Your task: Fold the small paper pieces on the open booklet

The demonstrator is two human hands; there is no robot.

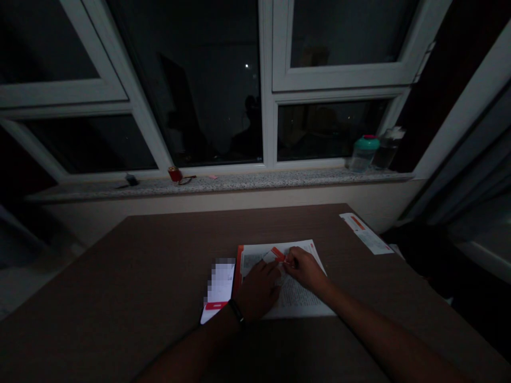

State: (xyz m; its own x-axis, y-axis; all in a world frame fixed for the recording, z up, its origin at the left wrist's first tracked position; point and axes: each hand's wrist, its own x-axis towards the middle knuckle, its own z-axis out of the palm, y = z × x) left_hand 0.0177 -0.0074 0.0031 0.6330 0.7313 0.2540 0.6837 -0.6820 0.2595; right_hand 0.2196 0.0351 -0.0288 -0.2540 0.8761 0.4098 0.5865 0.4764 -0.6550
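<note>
A printed sheet or booklet point(301, 298) with an orange left edge lies on the brown table in front of me. My left hand point(259, 290), with a black band on the wrist, rests flat over it, fingers stretched forward. Just past those fingertips is a small white-and-orange paper slip point(278, 254), partly hidden by both hands. The fingers of my right hand point(304, 266) pinch the slip's right end, above the page. A lit smartphone point(221, 284) lies left of the page, beside my left wrist; part of its screen is blurred out.
Another white-and-orange paper point(366, 234) lies at the table's right edge. On the speckled windowsill point(255, 182) stand a teal-lidded bottle point(364, 154), a clear bottle point(387, 149), a small red container point(174, 174) and a dark small bottle point(131, 180). The room is dim.
</note>
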